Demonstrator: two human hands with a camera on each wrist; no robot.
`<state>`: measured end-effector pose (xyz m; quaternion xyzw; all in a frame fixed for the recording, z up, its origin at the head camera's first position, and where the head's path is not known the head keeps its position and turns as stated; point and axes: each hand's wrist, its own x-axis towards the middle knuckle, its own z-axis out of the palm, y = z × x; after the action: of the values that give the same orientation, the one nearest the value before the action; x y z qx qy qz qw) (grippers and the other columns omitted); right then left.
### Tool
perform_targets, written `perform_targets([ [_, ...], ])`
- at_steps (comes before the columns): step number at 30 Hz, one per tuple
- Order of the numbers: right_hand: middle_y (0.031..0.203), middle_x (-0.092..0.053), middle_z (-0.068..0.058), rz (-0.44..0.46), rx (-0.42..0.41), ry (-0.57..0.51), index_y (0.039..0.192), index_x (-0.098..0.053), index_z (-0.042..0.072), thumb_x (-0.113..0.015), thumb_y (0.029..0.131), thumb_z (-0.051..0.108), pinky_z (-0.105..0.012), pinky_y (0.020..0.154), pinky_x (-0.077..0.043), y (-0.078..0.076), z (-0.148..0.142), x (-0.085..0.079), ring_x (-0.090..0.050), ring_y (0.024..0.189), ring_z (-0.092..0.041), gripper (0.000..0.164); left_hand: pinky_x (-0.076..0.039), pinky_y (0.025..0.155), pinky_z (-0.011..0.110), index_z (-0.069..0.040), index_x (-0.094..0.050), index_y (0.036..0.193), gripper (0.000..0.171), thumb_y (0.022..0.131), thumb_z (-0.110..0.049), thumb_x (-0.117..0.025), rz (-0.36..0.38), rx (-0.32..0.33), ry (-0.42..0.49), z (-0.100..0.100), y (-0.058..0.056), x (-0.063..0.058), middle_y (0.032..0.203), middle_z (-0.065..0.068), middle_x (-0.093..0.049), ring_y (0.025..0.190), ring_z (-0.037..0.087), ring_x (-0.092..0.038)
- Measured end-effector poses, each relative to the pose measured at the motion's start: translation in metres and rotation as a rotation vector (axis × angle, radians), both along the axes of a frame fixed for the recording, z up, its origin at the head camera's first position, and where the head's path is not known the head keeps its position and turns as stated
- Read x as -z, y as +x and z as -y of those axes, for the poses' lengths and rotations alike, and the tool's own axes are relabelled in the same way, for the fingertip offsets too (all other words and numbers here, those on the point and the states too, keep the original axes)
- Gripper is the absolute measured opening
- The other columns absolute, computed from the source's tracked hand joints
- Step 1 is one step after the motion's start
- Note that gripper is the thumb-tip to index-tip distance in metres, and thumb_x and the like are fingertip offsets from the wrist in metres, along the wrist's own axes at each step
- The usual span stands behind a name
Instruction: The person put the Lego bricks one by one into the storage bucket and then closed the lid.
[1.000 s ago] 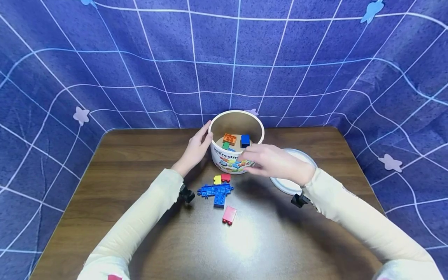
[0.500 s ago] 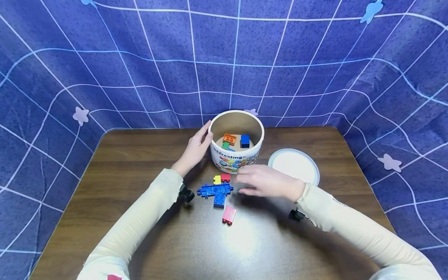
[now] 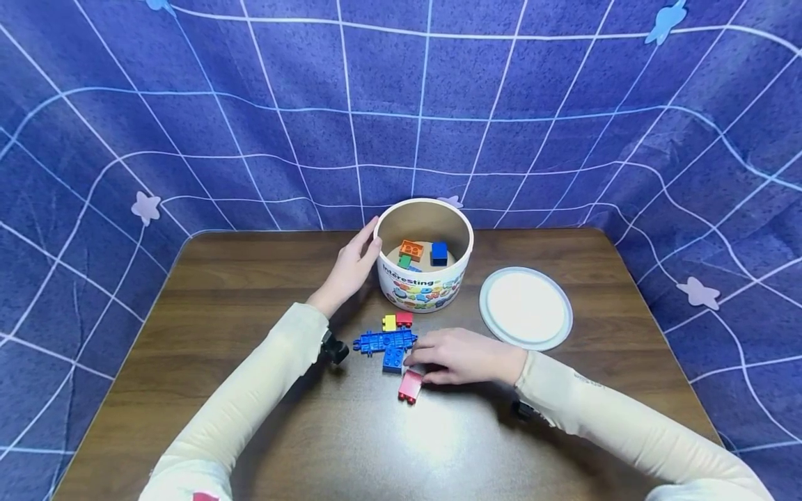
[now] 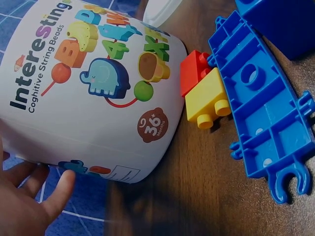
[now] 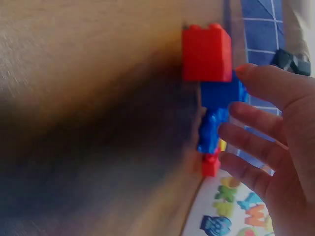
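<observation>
- One: left hand [image 3: 346,275], fingers extended, rests against the round white printed bucket [image 3: 418,300].
- Two: right hand [image 3: 462,356], thumb and fingers apart, beside the red plastic block [image 3: 411,384] on the brown wooden surface [image 3: 263,271].

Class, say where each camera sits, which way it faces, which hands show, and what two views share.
Head: on the head, facing forward and down at the table; left hand, right hand and sleeves show.
Left wrist: on that wrist, facing the printed tub; left hand shows.
Right wrist: likewise, facing the larger red brick; right hand shows.
Both wrist views share the tub.
</observation>
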<state>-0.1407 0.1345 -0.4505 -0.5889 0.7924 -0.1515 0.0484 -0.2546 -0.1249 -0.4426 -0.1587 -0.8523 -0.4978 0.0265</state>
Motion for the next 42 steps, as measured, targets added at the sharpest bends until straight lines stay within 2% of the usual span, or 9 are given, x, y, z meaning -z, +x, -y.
perform_targets([
  [5,0.118,-0.069,0.003,0.005,-0.031,0.036,0.131,-0.071,0.018,-0.07,0.101,0.03,-0.029,0.097,-0.056,0.003,0.004,0.011,-0.066,0.111,-0.012,0.032,-0.028,0.126,0.044,-0.014,-0.03,0.165,0.057,0.113,-0.031,-0.043,0.01,0.002,-0.003,0.001,0.0,0.0,0.169,0.008,-0.032,0.155,0.025,-0.031],
  [9,0.121,-0.068,0.003,0.031,-0.022,0.071,0.132,-0.069,0.019,-0.07,0.101,0.03,-0.03,0.101,-0.054,0.004,0.004,0.015,-0.064,0.115,-0.012,0.033,-0.028,0.126,0.044,-0.015,-0.03,0.166,0.057,0.113,-0.032,-0.044,0.012,0.005,0.0,0.0,0.001,0.0,0.169,0.007,-0.032,0.155,0.025,-0.031],
  [19,0.122,-0.071,-0.001,0.087,0.056,0.105,0.127,-0.07,0.014,-0.074,0.099,0.029,-0.031,0.102,-0.054,0.004,-0.005,0.009,-0.066,0.116,-0.015,0.032,-0.028,0.126,0.045,-0.012,-0.031,0.165,0.057,0.113,-0.031,-0.044,-0.007,0.001,0.001,0.001,-0.001,0.003,0.169,0.008,-0.033,0.155,0.027,-0.032],
  [28,0.116,-0.073,-0.001,0.071,0.11,0.075,0.123,-0.072,0.012,-0.075,0.098,0.031,-0.032,0.096,-0.058,-0.002,-0.02,0.008,-0.068,0.107,-0.015,0.031,-0.028,0.126,0.044,-0.013,-0.031,0.165,0.057,0.113,-0.032,-0.043,-0.009,0.003,-0.013,0.0,-0.001,0.001,0.169,0.008,-0.033,0.154,0.026,-0.032],
  [34,0.114,-0.072,0.0,0.082,0.17,0.056,0.124,-0.072,0.013,-0.075,0.098,0.03,-0.032,0.093,-0.058,-0.011,-0.031,-0.002,-0.067,0.102,-0.013,0.032,-0.027,0.127,0.044,-0.01,-0.03,0.165,0.057,0.113,-0.029,-0.043,-0.023,0.013,-0.025,0.001,-0.003,0.001,0.169,0.01,-0.032,0.155,0.027,-0.031],
  [37,0.111,-0.072,0.0,0.059,0.2,0.047,0.122,-0.071,0.012,-0.075,0.098,0.03,-0.033,0.091,-0.058,-0.016,-0.036,-0.011,-0.066,0.098,-0.013,0.03,-0.027,0.127,0.043,-0.011,-0.031,0.165,0.056,0.113,-0.03,-0.044,-0.031,0.012,-0.029,0.001,-0.003,0.001,0.169,0.009,-0.032,0.155,0.027,-0.032],
  [42,0.106,-0.071,-0.002,0.022,0.237,-0.001,0.121,-0.072,0.011,-0.078,0.096,0.027,-0.035,0.086,-0.059,-0.025,-0.042,-0.036,-0.064,0.093,-0.014,0.031,-0.026,0.127,0.042,-0.009,-0.032,0.164,0.056,0.113,-0.03,-0.043,-0.048,0.008,-0.038,0.0,-0.005,0.002,0.168,0.01,-0.033,0.154,0.027,-0.032],
])
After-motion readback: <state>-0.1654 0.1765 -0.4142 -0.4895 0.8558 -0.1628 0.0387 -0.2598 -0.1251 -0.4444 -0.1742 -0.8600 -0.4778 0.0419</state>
